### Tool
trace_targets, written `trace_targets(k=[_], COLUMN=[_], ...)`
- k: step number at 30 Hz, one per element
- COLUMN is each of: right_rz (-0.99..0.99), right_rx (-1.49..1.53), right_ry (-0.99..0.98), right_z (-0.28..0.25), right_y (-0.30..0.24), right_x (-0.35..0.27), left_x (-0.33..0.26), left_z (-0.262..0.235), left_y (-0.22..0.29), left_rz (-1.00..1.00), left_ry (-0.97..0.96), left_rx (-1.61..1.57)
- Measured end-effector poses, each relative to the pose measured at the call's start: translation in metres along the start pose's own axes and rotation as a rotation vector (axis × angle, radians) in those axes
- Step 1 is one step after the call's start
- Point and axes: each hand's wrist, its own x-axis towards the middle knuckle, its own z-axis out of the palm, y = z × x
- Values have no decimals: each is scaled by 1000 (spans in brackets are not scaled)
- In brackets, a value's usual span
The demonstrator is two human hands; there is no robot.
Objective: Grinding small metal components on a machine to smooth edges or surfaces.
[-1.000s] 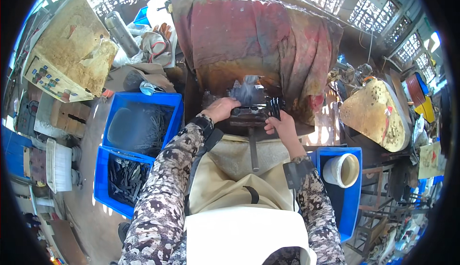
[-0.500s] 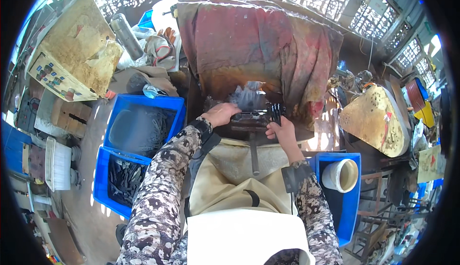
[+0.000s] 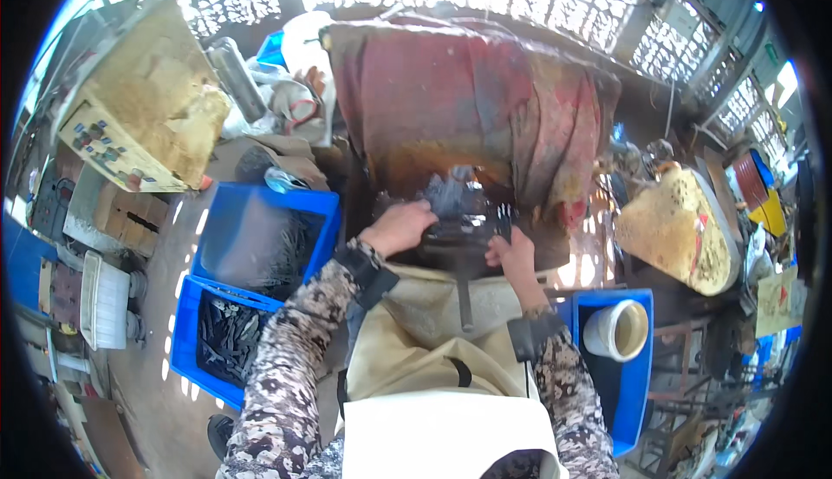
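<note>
My left hand rests with curled fingers at the left side of a heap of small dark metal parts on a dark work surface in front of me. My right hand grips a small black part at the right side of the heap. Behind the heap a stained red cloth drapes over a bulky shape. Both forearms wear patterned camouflage sleeves, and a beige apron covers my lap.
Two blue crates with dark metal pieces stand to my left. A blue crate at my right holds a white cup. A yellowish block sits further right, a worn control box at the far left.
My left hand has slid slightly nearer the heap's left edge. My right hand stays on the black part. The view has shifted a little.
</note>
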Motion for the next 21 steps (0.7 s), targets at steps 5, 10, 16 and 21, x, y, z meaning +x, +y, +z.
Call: trace_targets(k=[5,10,16,21], right_rz=[-52,-104,-128,-178], right_rx=[-24,-91,-28,-8], right_ry=[174,205,248,319], right_z=[-4,6,7,8], right_y=[4,-2,-7,-6], right_x=[-10,-15,-18,-16], left_x=[-27,-71,-63,-30], left_z=[-15,22,23,-3], left_y=[77,121,121,125], left_rz=[304,352,442,213], left_ry=[281,89,174,426], left_rx=[66,-86,148,25])
